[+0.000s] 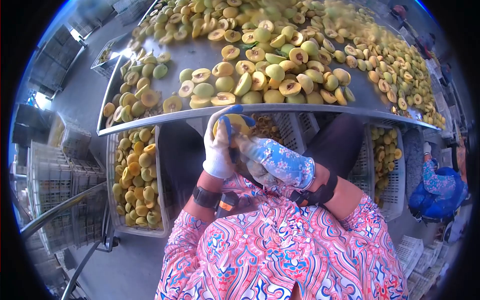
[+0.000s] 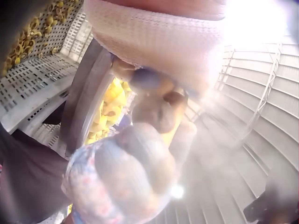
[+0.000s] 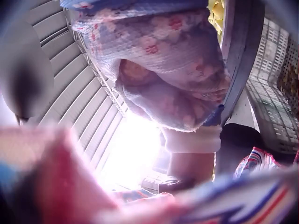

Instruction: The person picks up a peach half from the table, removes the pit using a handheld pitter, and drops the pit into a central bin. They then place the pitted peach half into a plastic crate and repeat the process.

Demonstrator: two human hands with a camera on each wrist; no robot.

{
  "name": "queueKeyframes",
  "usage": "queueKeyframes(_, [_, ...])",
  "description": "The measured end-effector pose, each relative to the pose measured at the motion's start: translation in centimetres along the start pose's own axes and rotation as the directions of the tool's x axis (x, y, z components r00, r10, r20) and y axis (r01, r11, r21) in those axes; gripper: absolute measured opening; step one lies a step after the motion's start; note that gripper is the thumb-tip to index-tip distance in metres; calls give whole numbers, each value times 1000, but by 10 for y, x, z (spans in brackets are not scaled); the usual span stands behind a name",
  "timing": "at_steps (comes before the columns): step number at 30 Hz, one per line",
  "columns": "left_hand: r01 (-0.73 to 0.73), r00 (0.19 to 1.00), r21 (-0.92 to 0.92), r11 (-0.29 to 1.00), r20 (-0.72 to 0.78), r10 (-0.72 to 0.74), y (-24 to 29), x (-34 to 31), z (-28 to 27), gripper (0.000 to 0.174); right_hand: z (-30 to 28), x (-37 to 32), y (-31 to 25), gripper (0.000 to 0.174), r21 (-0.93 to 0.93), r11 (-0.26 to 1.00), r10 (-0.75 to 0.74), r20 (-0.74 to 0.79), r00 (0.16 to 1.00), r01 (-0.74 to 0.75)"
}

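Note:
Just below the table's front edge, my left hand (image 1: 220,145), in a white glove with blue fingertips, grips a yellow fruit (image 1: 234,125). My right hand (image 1: 280,161), in a blue floral glove, is close against the fruit's lower side. In the left wrist view the right hand (image 2: 126,172) has curled fingers below the fruit (image 2: 175,116); whether it grips anything is hidden. The right wrist view shows the floral glove (image 3: 154,60) from close up, above the other glove's white cuff (image 3: 194,140).
Halved fruits (image 1: 275,72) are heaped on the metal table (image 1: 175,55). Fruit-filled crates (image 1: 162,200) stand left and right of the legs, and one with brown bits (image 2: 35,70) lies under the table. Stacked crates (image 1: 65,175) are at left; a person in blue (image 1: 436,192) sits at right.

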State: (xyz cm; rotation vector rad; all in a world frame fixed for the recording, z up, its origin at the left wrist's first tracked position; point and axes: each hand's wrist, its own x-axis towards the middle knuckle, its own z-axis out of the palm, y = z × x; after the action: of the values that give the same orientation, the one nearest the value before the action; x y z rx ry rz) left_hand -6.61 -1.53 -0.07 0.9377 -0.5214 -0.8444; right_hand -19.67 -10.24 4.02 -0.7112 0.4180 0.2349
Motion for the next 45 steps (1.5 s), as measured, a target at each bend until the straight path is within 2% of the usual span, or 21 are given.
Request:
queueKeyframes(2, [69, 996, -91, 993, 70, -63, 3, -3, -4, 50, 5, -7, -2, 22, 104, 993, 49, 64, 997, -56])
queueKeyframes(4, [-10, 998, -40, 999, 63, 13, 0, -1, -4, 50, 6, -8, -1, 26, 193, 974, 90, 162, 983, -121])
queueKeyframes(7, [-70, 995, 88, 994, 84, 63, 1, 0, -10, 50, 3, -9, 3, 35, 110, 992, 48, 77, 996, -56])
queueKeyframes(9, [-4, 981, -90, 996, 193, 21, 5, -2, -8, 50, -8, -8, 7, 39, 152, 986, 55, 129, 990, -74])
queueKeyframes(12, [4, 976, 69, 998, 219, -19, 1, 0, -21, 50, -18, -6, 18, 41, 129, 991, 23, 83, 996, -33])
queueKeyframes(14, [-127, 970, 334, 934, 238, 47, 2, -5, -33, 35, -20, -1, 22, 41, 117, 992, 44, 93, 995, -54])
queueKeyframes(16, [-222, 961, 623, 750, 268, 62, 18, -14, -45, 29, -21, 0, 26, 42, 117, 986, 100, 138, 985, -117])
queueKeyframes(18, [-185, 983, 676, 713, 115, 147, 31, -20, -59, 26, -19, -1, 28, 42, 162, 978, 110, 147, 983, -133])
queueKeyframes(20, [-147, 943, 827, 543, -49, 330, 45, -18, -106, 24, -27, -6, 22, 41, 159, 981, 80, 204, 976, -114])
queueKeyframes(24, [0, 775, 981, 196, -123, 620, 83, -26, -208, 35, -40, -7, 9, 38, -225, 956, 148, -189, 971, -189])
queueKeyframes(26, [339, 823, 871, -355, -92, 560, 105, -25, -232, 45, -52, -1, 12, 39, -257, 943, 146, -256, 956, -213])
queueKeyframes(27, [341, 847, 827, -447, -63, 528, 115, -19, -238, 52, -54, 1, 15, 40, -266, 942, 133, -263, 956, -204])
queueKeyframes(28, [264, 818, 806, -530, 103, 565, 121, -8, -231, 50, -54, 1, 15, 42, -275, 941, 119, -271, 955, -195])
queueKeyframes(30, [11, 789, 918, -397, 236, 568, 121, 33, -211, 45, -49, 6, 12, 38, -284, 937, 131, -250, 959, -202])
queueKeyframes(32, [-80, 905, 947, -312, 200, 375, 112, 76, -175, 40, -43, 12, 13, 36, -307, 930, 129, -246, 961, -203])
queueKeyframes(35, [-31, 994, 962, -272, 59, 95, 85, 134, -138, 47, -48, 16, 17, 28, -330, 927, 123, -176, 977, -176])
queueKeyframes(37, [63, 988, 954, -294, -100, -114, 74, 163, -123, 60, -51, 13, 18, 25, -274, 951, 119, -113, 986, -146])
queueKeyframes(41, [-164, 986, 949, -269, 148, -79, 63, 182, -138, 54, -38, 2, 8, 23, -309, 950, -7, -169, 986, -47])
queueKeyframes(43, [-123, 990, 985, 122, 130, -54, 73, 175, -139, 47, -32, 2, 0, 22, -253, 968, -55, -190, 980, 6])
queueKeyframes(44, [-92, 992, 945, 314, 114, -53, 76, 167, -137, 43, -27, 6, -3, 23, -358, 929, -182, -209, 961, 98])
queueKeyframes(45, [102, 993, 821, 562, -50, -108, 91, 138, -101, 31, -21, 12, -6, 24, -461, 870, -304, -215, 928, 178])
